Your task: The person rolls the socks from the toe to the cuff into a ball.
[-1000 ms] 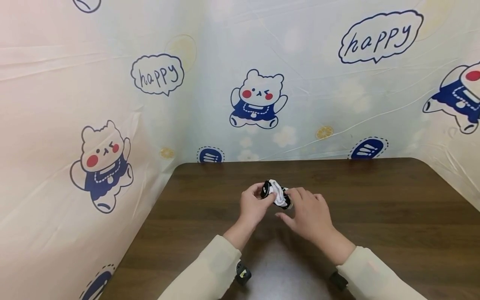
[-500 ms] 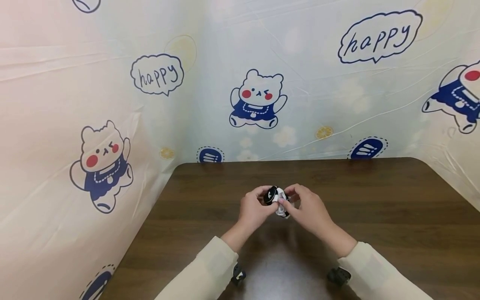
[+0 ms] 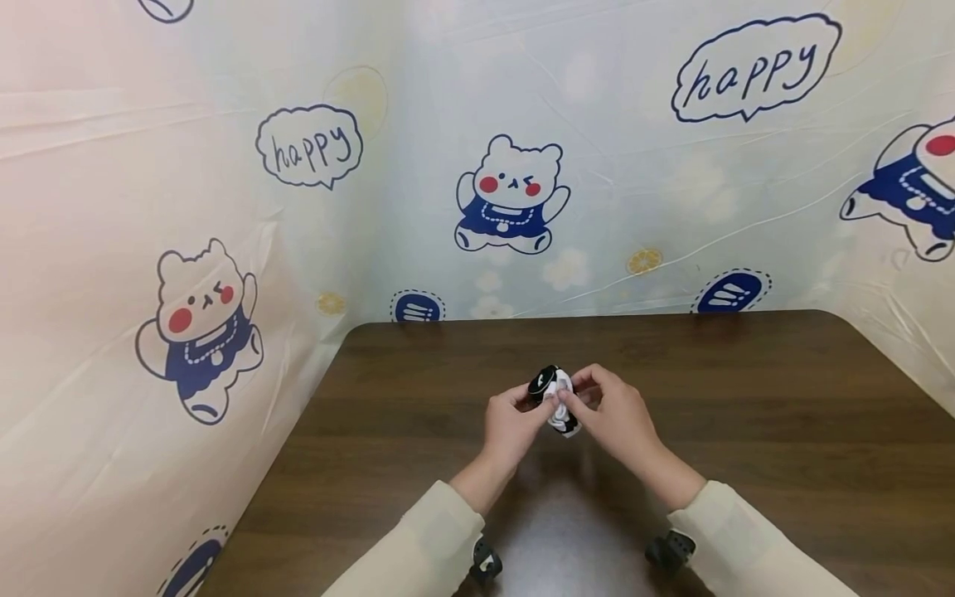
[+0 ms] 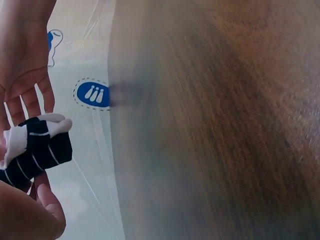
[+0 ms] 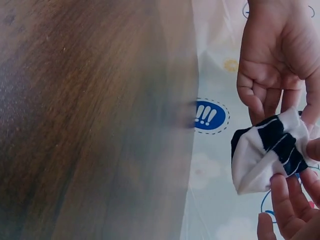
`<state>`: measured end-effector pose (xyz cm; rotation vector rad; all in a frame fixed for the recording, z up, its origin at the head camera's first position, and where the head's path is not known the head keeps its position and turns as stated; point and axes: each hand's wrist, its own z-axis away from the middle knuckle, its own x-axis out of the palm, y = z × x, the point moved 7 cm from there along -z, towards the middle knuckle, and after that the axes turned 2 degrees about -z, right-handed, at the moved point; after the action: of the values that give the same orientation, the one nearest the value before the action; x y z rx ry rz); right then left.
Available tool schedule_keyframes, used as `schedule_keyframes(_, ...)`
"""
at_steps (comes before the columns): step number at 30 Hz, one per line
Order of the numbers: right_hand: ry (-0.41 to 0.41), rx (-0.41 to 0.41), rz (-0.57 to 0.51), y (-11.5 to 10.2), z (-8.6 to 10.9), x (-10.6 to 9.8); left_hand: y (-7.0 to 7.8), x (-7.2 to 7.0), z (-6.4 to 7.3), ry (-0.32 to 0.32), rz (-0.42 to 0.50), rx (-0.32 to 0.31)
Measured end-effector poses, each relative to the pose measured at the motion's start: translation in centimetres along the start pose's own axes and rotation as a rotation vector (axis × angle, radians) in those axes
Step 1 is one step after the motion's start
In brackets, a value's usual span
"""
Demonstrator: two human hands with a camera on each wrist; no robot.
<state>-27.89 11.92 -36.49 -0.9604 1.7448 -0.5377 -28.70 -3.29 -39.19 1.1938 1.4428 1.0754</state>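
Note:
A small rolled bundle of black and white knitted fabric, which looks like a balled pair of socks [image 3: 561, 406], is held above the table between both hands in the head view. My left hand [image 3: 513, 423] grips its left side, thumb on the white part. My right hand [image 3: 618, 414] pinches it from the right, thumb pressed near the left thumb. In the left wrist view the sock bundle [image 4: 50, 150] shows black fabric with thin white stripes and a folded white edge. The right wrist view shows the bundle [image 5: 252, 162] with a broad white end. Fingers hide part of it.
The brown wooden table [image 3: 418, 381] lies beneath the hands. A pale printed curtain [image 3: 418, 207] with bears and "happy" bubbles stands around its back and sides. Dark wrist cameras [image 3: 485, 562] are strapped below the sleeves.
My right hand was spread beside the bundle a second ago; its thumb has since closed onto the white part. The bundle has turned more upright, and both thumbs now meet on it.

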Motion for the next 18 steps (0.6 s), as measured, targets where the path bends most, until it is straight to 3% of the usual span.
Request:
schedule_keyframes(5, 0.0, -0.003, 0.0, 0.02, 0.05, -0.04, -0.32, 0.39, 0.05, -0.051, 0.003, -0.01)
schedule_keyframes(18, -0.014, 0.034, -0.018, 0.66, 0.32, 0.62, -0.19, 0.28, 0.35, -0.099, -0.122, 0.099)
